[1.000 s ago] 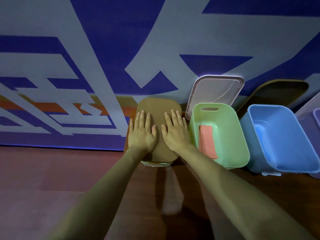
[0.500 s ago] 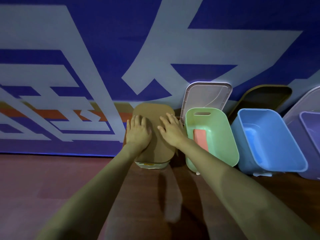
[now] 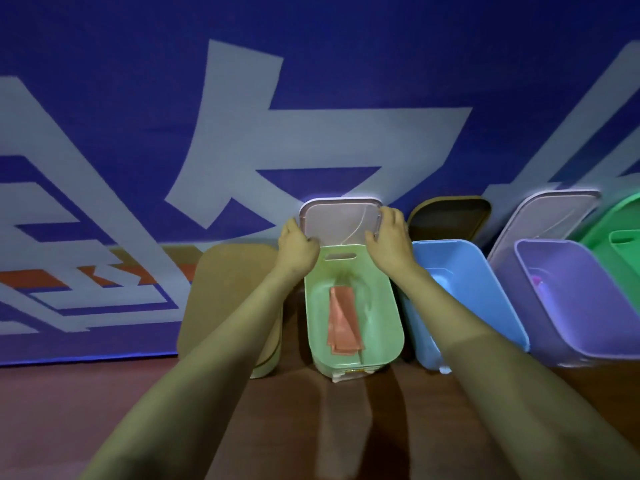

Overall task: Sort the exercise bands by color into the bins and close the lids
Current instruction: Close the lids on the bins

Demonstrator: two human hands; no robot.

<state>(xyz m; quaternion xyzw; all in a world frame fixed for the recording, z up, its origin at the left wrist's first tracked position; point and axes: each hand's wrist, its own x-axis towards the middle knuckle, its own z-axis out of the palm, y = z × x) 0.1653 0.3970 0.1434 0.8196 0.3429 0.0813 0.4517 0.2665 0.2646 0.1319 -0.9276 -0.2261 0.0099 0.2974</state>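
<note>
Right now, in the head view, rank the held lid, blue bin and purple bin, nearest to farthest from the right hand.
1. held lid, gripped by the right hand at its right edge.
2. blue bin, just right of the hand.
3. purple bin, further right.

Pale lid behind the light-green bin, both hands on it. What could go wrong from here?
1. The left hand and right hand grip the pale lid only by its side edges; it could slip or land skewed on the light-green bin.
2. The brown lid leans on the wall right beside the right hand; lifting might knock it into the blue bin.
3. The blue bin sits close beside the light-green bin, so the lid's edge may catch its rim.
</note>
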